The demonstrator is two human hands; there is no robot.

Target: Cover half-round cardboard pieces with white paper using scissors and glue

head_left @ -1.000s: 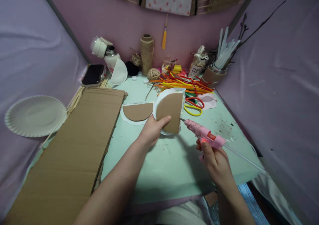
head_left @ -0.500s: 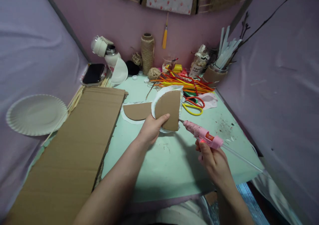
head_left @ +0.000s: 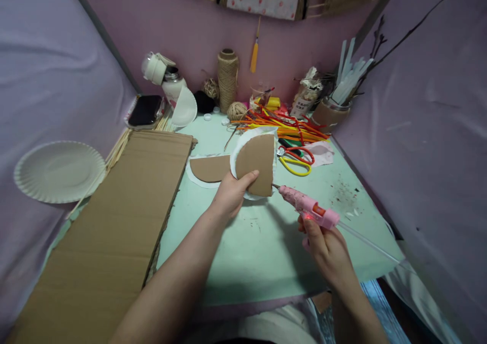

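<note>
My left hand (head_left: 233,194) grips a half-round cardboard piece (head_left: 255,161) with a white fabric-like edging, thumb on the brown face, straight side to the right. In my right hand (head_left: 325,245) is a pink hot glue gun (head_left: 308,207), a clear glue stick (head_left: 369,240) trailing from its back end. The gun's nozzle meets the lower part of the piece's straight edge, or is very close to it. A second half-round cardboard piece (head_left: 209,169) with white edging lies on the table behind, partly covered by the held one.
A large cardboard sheet (head_left: 114,222) lies at the left, by a paper plate (head_left: 59,171). Scissors (head_left: 296,161) and orange-red strips (head_left: 281,123) lie beyond my hands. Along the back stand a twine spool (head_left: 228,80), a bottle (head_left: 173,82) and a jar of glue sticks (head_left: 331,113).
The whole view has shifted slightly. Both hands keep their hold, and the nozzle stays at the lower straight edge of the piece.
</note>
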